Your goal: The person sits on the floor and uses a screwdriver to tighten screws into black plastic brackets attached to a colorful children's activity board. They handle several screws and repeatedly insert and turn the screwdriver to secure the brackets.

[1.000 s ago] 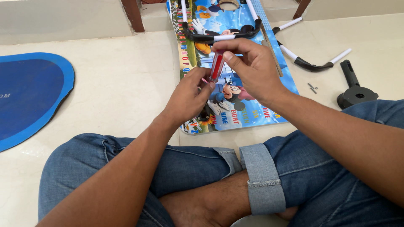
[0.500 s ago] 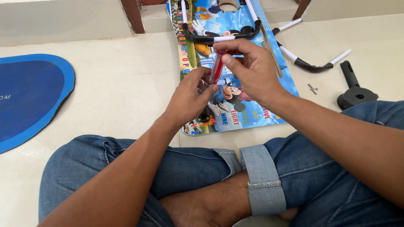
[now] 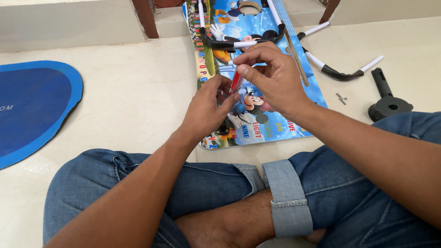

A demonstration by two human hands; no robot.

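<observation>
Presently we judge the small red piece [image 3: 236,81], pinched by right-hand fingers [image 3: 257,76] with left-hand fingers [image 3: 225,94] closed at its six-o'clock end, could slip onto the cartoon board [image 3: 275,124].

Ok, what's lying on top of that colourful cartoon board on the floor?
On the cartoon board lie black curved brackets with white tubes and a thin stick. Both hands, holding a small red piece, cover its middle.
</observation>
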